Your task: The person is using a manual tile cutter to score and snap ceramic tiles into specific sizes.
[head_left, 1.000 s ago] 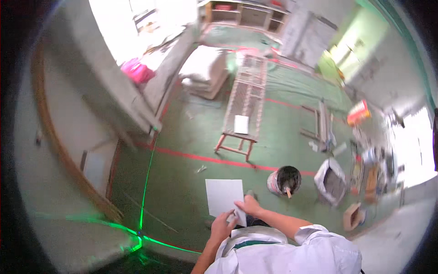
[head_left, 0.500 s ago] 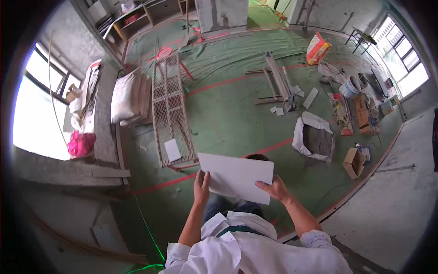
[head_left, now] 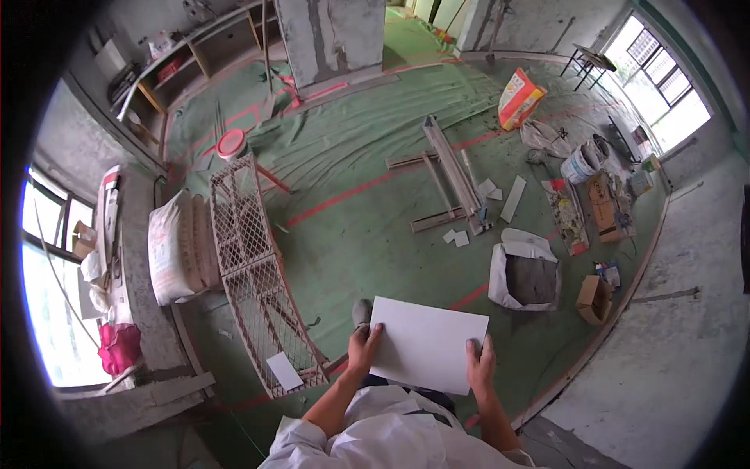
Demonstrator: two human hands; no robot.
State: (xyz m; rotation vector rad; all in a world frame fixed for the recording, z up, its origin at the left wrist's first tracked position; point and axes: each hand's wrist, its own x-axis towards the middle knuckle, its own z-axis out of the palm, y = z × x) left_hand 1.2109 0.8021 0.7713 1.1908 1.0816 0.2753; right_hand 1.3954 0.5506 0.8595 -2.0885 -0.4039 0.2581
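Note:
A large, plain white rectangular tile [head_left: 428, 344] is held flat in front of my body, its face turned up. My left hand [head_left: 364, 349] grips its left edge, thumb on top and fingers reaching underneath. On the opposite edge my right hand [head_left: 480, 364] has a matching hold, with the thumb on the face. The fingers under the tile are partly hidden. Beyond the tile's upper left corner a grey shoe [head_left: 362, 313] shows on the green floor covering. A smaller white piece [head_left: 283, 371] lies on the near end of a rusty mesh-topped bench [head_left: 254, 270] to my left.
Stacked sacks [head_left: 178, 250] sit left of the bench, with a red-rimmed bucket [head_left: 231, 145] at its far end. Ahead lies a long metal rail frame [head_left: 455, 176] beside tile pieces [head_left: 512, 199]. To the right are an open bag of grey material [head_left: 531, 280], a cardboard box [head_left: 594, 299] and a pail [head_left: 580, 166].
The tile and both hands have moved right and lower in the view, and the tile's face shows more fully. The surroundings have shifted as my head moved; a shoe has come into sight.

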